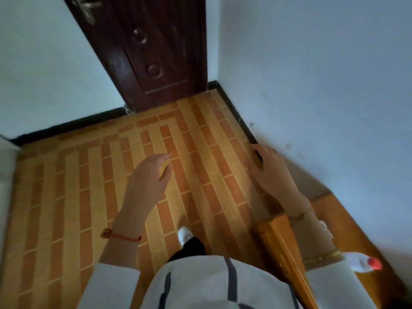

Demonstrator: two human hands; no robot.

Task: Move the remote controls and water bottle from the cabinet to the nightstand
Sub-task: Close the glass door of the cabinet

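A clear water bottle [361,264] with a red cap rests on the orange wooden cabinet [347,221] at the lower right, beside my right sleeve. A small white object [326,228], perhaps a remote control, shows on the cabinet top just behind my right forearm and is mostly hidden. My left hand [151,172] hovers over the floor with loosely curved fingers and holds nothing. My right hand [270,172] reaches forward near the wall's black baseboard, fingers apart and empty, well ahead of the bottle. No nightstand is in view.
A dark wooden door [153,52] stands shut in the corner ahead, between pale walls. The floor [89,186] is orange brick-pattern tile. A pale edge [6,175] runs along the left. My white shoe [185,234] steps forward below.
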